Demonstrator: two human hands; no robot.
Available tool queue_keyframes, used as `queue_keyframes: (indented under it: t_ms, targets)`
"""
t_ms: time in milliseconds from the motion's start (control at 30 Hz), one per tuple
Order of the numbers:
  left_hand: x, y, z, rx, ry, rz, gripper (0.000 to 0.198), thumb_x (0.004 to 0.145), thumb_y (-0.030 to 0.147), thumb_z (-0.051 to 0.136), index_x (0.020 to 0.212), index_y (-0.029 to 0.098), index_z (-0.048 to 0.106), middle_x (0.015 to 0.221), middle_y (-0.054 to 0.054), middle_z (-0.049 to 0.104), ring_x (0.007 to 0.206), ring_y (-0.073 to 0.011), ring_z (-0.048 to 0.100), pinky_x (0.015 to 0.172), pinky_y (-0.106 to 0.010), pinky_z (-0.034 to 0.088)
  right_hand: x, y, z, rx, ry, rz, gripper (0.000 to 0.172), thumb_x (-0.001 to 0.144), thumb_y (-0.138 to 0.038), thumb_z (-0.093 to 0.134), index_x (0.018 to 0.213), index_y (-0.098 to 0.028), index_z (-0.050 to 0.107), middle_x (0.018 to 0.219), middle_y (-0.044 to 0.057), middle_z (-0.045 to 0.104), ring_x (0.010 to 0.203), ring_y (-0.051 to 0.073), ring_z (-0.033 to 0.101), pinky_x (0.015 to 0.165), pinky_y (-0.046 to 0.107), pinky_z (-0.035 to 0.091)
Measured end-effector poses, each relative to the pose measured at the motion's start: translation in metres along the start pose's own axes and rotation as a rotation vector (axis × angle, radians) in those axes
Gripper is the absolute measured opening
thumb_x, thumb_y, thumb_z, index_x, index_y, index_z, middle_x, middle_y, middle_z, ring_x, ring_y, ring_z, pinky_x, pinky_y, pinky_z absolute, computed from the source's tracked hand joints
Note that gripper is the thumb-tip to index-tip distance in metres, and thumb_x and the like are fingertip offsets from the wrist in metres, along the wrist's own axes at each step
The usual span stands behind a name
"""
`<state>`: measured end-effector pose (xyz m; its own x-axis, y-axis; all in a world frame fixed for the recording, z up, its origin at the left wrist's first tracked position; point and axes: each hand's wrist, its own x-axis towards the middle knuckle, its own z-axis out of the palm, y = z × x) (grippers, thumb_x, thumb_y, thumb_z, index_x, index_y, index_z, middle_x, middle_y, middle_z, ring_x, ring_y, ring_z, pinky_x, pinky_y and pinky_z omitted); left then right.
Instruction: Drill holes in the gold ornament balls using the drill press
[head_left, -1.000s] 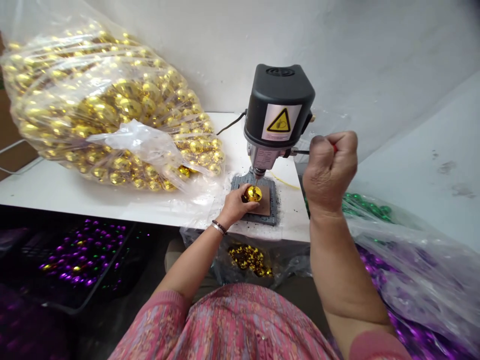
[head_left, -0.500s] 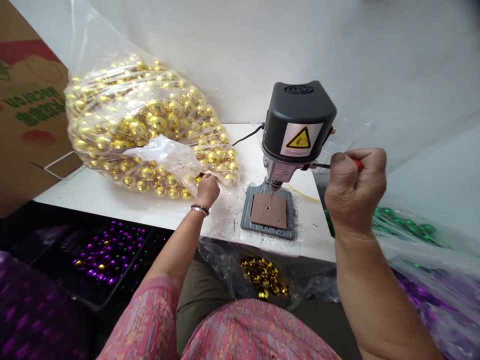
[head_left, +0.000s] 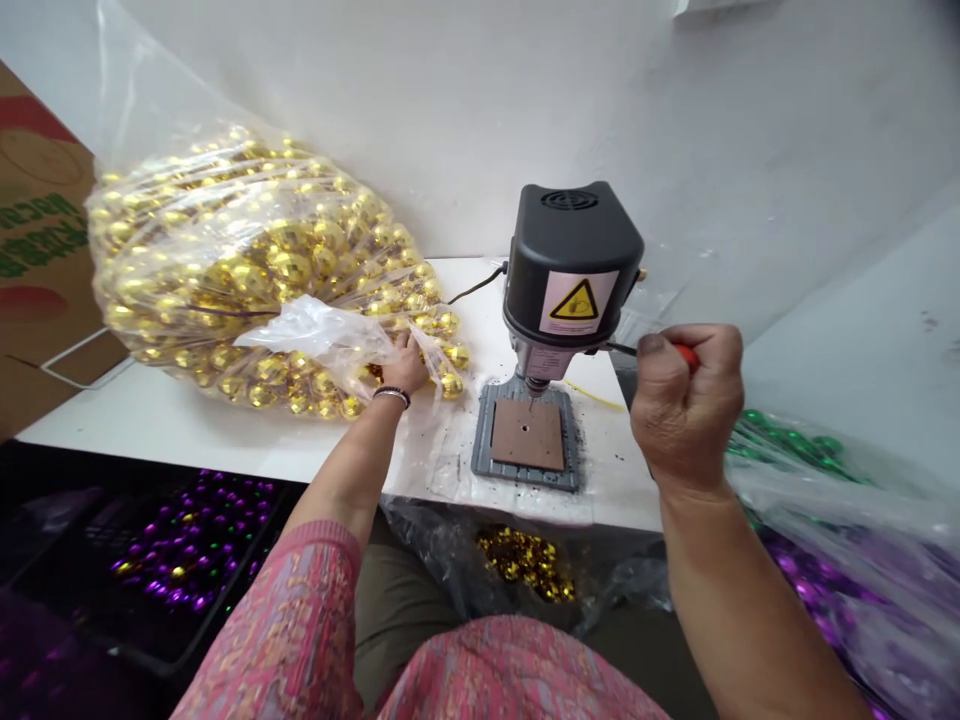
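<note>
Two hands are showing on my head feed, and I am placing everything from the bench drill press [head_left: 570, 270]. Left of the drill press, the left hand [head_left: 405, 365] is reaching into the gathered mouth of a clear plastic bag [head_left: 322, 335] packed with gold baubles [head_left: 292, 268], its fingers [head_left: 401, 345] curling in among the film; I cannot tell whether they are grasping a bauble. Those baubles are lying just beyond and beside the fingers, so the left hand is clearly the nearer one to them. Right of the drill press, the right hand [head_left: 686, 405] is clenching a red-handled feed lever [head_left: 686, 354], whose dark shaft [head_left: 621, 349] is running back toward the machine. Below the drill press, a heap of gold baubles [head_left: 525, 565] is lying on dark plastic [head_left: 427, 545], while purple baubles [head_left: 195, 540] are sitting further left in a black crate [head_left: 240, 570].
</note>
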<state>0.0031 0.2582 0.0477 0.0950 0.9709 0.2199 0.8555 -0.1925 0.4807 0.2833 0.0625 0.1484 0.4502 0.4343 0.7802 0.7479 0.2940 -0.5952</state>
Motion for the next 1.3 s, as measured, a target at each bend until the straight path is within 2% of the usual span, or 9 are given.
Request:
queue_keyframes:
  t_ms: [167, 400, 533, 733, 833, 900, 1067, 1167, 1300]
  targets:
    - [-0.032, -0.006, 0.005, 0.077, -0.044, -0.081, 0.03, 0.086, 0.029, 0.065, 0.114, 0.016, 0.062, 0.118, -0.016, 0.066, 0.114, -0.029, 0.062, 0.099, -0.038, 0.047, -0.001, 0.002, 0.003, 0.026, 0.017, 0.0, 0.023, 0.091, -0.043, 0.052, 0.079, -0.023, 0.049, 0.072, -0.001, 0.052, 0.065, 0.011, 0.05, 0.062, 0.028, 0.044]
    - [-0.07, -0.01, 0.012, 0.095, 0.03, 0.011, 0.028, 0.082, 0.008, 0.057, 0.108, 0.016, 0.066, 0.122, -0.017, 0.065, 0.118, -0.0284, 0.061, 0.103, -0.037, 0.049, -0.002, 0.005, 0.005, 0.064, 0.02, 0.015, 0.023, 0.09, -0.043, 0.054, 0.08, -0.023, 0.05, 0.073, -0.001, 0.052, 0.066, 0.011, 0.051, 0.066, 0.029, 0.045]
    - [-0.062, -0.014, 0.003, 0.122, -0.059, 0.026, 0.032, 0.087, 0.021, 0.063, 0.118, 0.016, 0.068, 0.135, -0.017, 0.064, 0.118, -0.0298, 0.064, 0.099, -0.036, 0.05, -0.003, 0.008, 0.005, 0.05, 0.01, 0.029, 0.022, 0.091, -0.042, 0.054, 0.083, -0.023, 0.051, 0.075, -0.001, 0.051, 0.067, 0.011, 0.05, 0.065, 0.029, 0.044]
    - [-0.03, 0.0, -0.002, 0.319, -0.332, -0.025, 0.052, 0.082, 0.039, 0.072, 0.13, 0.021, 0.065, 0.121, -0.015, 0.074, 0.109, -0.0328, 0.069, 0.089, -0.037, 0.052, -0.003, 0.005, 0.003, 0.042, -0.029, 0.043, 0.023, 0.093, -0.044, 0.053, 0.085, -0.022, 0.052, 0.075, -0.001, 0.051, 0.067, 0.01, 0.048, 0.065, 0.027, 0.044]
    - [-0.03, 0.007, 0.0, 0.372, -0.33, -0.057, 0.058, 0.079, 0.037, 0.072, 0.134, 0.023, 0.062, 0.121, -0.016, 0.074, 0.11, -0.0354, 0.069, 0.088, -0.039, 0.052, -0.003, 0.004, 0.002, 0.051, -0.041, 0.035, 0.025, 0.093, -0.045, 0.052, 0.085, -0.022, 0.052, 0.073, -0.001, 0.051, 0.065, 0.01, 0.048, 0.064, 0.027, 0.045]
    - [-0.04, 0.006, -0.004, 0.327, -0.24, -0.059, 0.053, 0.079, 0.03, 0.071, 0.131, 0.022, 0.064, 0.119, -0.016, 0.073, 0.109, -0.0345, 0.068, 0.088, -0.039, 0.052, -0.002, 0.004, 0.002, 0.06, -0.05, 0.028, 0.025, 0.094, -0.046, 0.051, 0.085, -0.022, 0.051, 0.072, -0.002, 0.051, 0.063, 0.01, 0.048, 0.064, 0.027, 0.045]
    - [-0.095, -0.004, -0.032, -0.161, 0.011, 0.031, 0.056, 0.072, 0.023, 0.074, 0.126, 0.017, 0.062, 0.112, -0.012, 0.07, 0.105, -0.0268, 0.065, 0.094, -0.038, 0.053, -0.002, 0.006, 0.003, 0.088, -0.051, 0.012, 0.025, 0.094, -0.046, 0.051, 0.084, -0.023, 0.049, 0.071, -0.003, 0.049, 0.06, 0.008, 0.047, 0.062, 0.026, 0.044]
    - [-0.132, 0.003, -0.036, -0.733, -0.085, -0.053, 0.065, 0.07, 0.033, 0.08, 0.129, 0.02, 0.058, 0.107, -0.006, 0.07, 0.099, -0.0222, 0.067, 0.094, -0.038, 0.055, -0.002, 0.007, 0.004, 0.102, -0.044, 0.002, 0.024, 0.095, -0.045, 0.05, 0.084, -0.023, 0.048, 0.07, -0.004, 0.047, 0.059, 0.008, 0.046, 0.061, 0.027, 0.042]
    - [-0.155, 0.028, -0.014, -1.341, -0.333, -0.259, 0.047, 0.072, 0.041, 0.077, 0.112, 0.02, 0.061, 0.105, -0.006, 0.072, 0.099, -0.0226, 0.072, 0.096, -0.042, 0.056, -0.003, 0.004, 0.004, 0.116, -0.034, 0.011, 0.023, 0.094, -0.043, 0.051, 0.083, -0.023, 0.046, 0.068, -0.004, 0.047, 0.058, 0.008, 0.046, 0.06, 0.026, 0.042]
